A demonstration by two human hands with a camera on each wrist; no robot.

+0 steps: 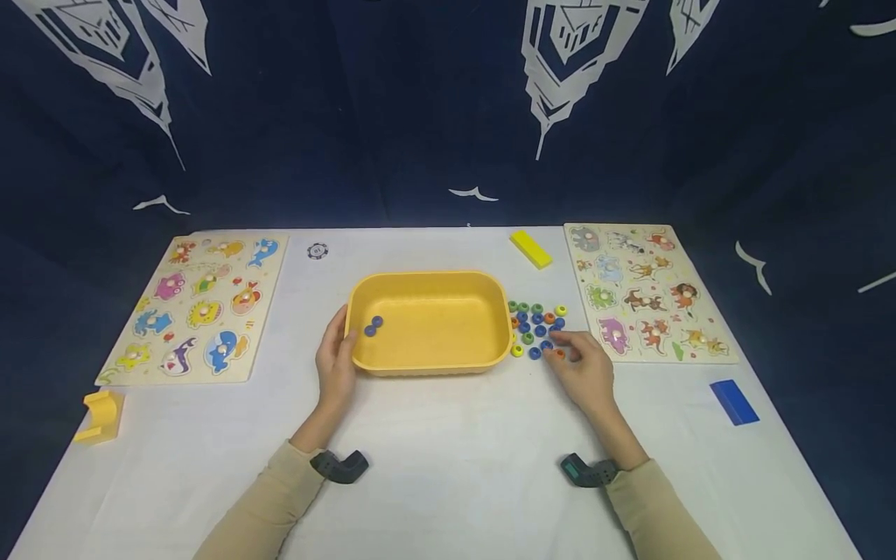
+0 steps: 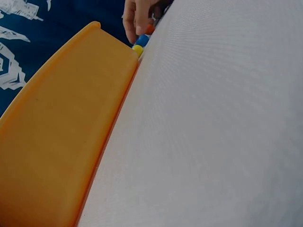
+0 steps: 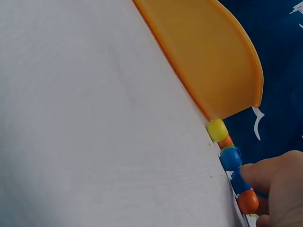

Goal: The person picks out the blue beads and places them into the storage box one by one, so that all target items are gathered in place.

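Note:
In the head view my left hand holds the left end of a yellow plastic tray, its thumb at the rim and fingers along the outer wall. Two blue beads lie inside the tray near that end. My right hand is at the right side of a group of coloured beads, thumb and forefinger around a blue bead. The right wrist view has the thumb tip against a blue bead, beside an orange bead. Other fingers partly hide the beads behind.
Several green, blue, yellow and orange beads lie against the tray's right end. Animal puzzle boards flank the left and right. Around them are a yellow block, a black-and-white chip, a curved yellow block and a blue block.

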